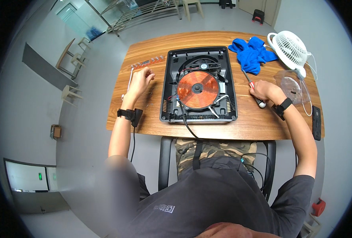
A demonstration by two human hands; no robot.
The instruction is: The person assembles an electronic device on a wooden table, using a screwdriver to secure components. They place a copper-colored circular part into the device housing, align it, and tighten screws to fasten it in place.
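Note:
An opened induction cooker base (164, 85) lies in the middle of the table, its round copper coil (198, 89) exposed in the black housing. To its left, my left hand (143, 80) is closed with curled fingers, just below a narrow orange circuit board (148, 62); whether it holds anything is hidden. A few tiny pieces, too small to name, lie beside that hand. On the right, my right hand (266, 91) is closed around the handle of a screwdriver (259, 102), low over the tabletop. Its shaft points toward the blue cloth (249, 53).
A white fan (290, 49) with a cable stands at the table's (144, 127) far right. Below it sits a clear plastic container (289, 85) with small pieces inside. A long black object (316, 123) lies by the right edge. A black cable runs from the housing toward my lap.

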